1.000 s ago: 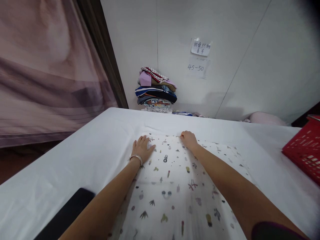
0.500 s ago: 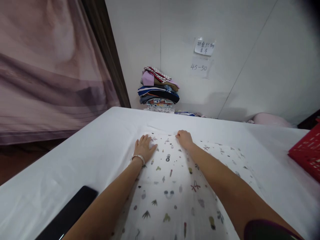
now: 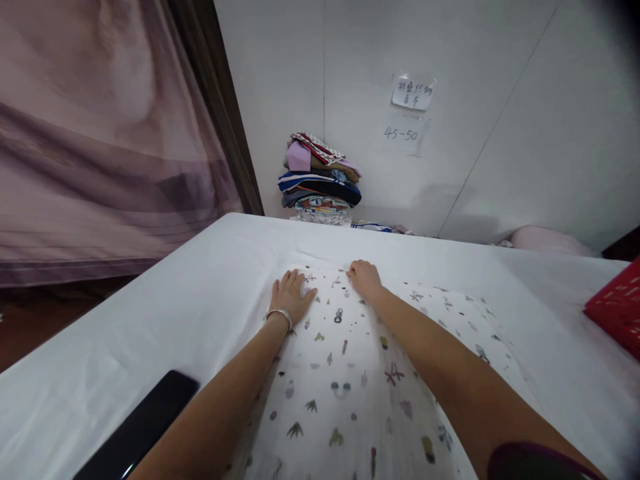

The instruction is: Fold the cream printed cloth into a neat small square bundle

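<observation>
A thin white cloth (image 3: 325,373) printed with small plants and shapes lies over the white-covered table, its far edge just beyond my hands. My left hand (image 3: 293,297) rests flat on the cloth's far left corner, fingers spread, a silver bracelet on the wrist. At the far edge, a little to the right, my right hand (image 3: 365,279) has its fingers pinched on the cloth's border. The cloth spreads on to the right beneath my right forearm, which hides part of it.
A black phone-like slab (image 3: 145,420) lies by my left forearm. A red plastic basket (image 3: 617,307) stands at the table's right edge. Beyond the white table (image 3: 200,280), folded textiles (image 3: 320,177) are stacked against the wall, under paper notes (image 3: 413,93). A pinkish curtain (image 3: 100,147) hangs at left.
My right hand has slid slightly left along the cloth's far edge. The left hand stays flat in the same place on the cloth. The view has shifted a little.
</observation>
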Tool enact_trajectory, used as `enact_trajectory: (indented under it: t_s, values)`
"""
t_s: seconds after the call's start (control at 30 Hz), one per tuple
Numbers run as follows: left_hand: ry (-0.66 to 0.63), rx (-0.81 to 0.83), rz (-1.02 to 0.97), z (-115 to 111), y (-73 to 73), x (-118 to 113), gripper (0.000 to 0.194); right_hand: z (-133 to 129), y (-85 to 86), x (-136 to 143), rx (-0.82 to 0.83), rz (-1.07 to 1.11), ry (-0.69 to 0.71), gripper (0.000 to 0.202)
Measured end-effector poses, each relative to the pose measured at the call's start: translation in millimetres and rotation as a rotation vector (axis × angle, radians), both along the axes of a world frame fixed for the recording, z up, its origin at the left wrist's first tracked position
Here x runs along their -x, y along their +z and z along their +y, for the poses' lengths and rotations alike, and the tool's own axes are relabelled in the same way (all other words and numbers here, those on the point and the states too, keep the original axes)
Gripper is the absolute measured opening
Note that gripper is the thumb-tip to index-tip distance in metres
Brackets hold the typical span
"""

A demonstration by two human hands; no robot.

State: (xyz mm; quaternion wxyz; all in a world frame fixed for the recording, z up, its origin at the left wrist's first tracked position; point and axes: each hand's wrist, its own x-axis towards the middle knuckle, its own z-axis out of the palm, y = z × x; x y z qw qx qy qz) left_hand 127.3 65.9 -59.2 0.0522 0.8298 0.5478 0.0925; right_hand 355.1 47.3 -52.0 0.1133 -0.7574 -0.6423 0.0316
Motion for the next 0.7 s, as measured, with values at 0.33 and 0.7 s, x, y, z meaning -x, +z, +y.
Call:
enact_trajectory:
  t_s: [0.33,0.7]
  values:
    - [-0.015,0.058,0.07,4,-1.4,-3,0.07,-14,-0.4,14,-0.065,-0.026,0.142,0.043]
    - [-0.006,0.072,0.086,8,3.3,-6,0.072,-48,7.9,14,0.094,0.045,0.254,0.073]
